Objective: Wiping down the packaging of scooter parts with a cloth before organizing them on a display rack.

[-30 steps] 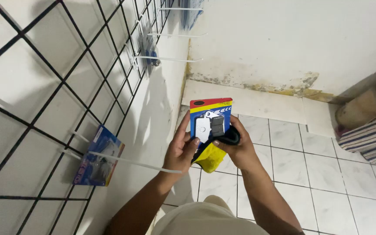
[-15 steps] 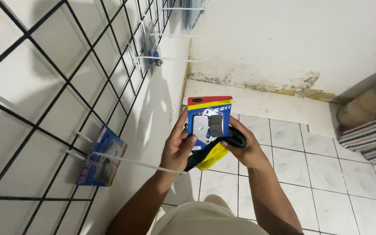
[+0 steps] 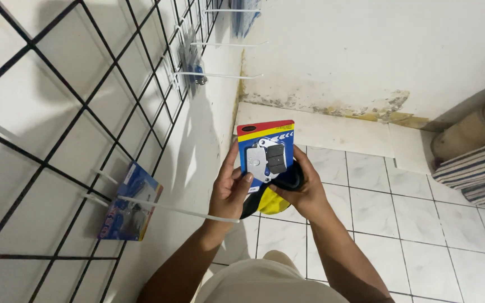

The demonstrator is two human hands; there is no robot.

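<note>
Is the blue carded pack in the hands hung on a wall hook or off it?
Off: the blue pack is held between left hand and right hand, clear of the nearest white hook.

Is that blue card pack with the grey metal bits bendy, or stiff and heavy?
The card pack probably stays fairly stiff: it stands upright between the left hand and right hand without drooping. The metal-looking parts under its clear bubble likely make it heavy for its size.
</note>
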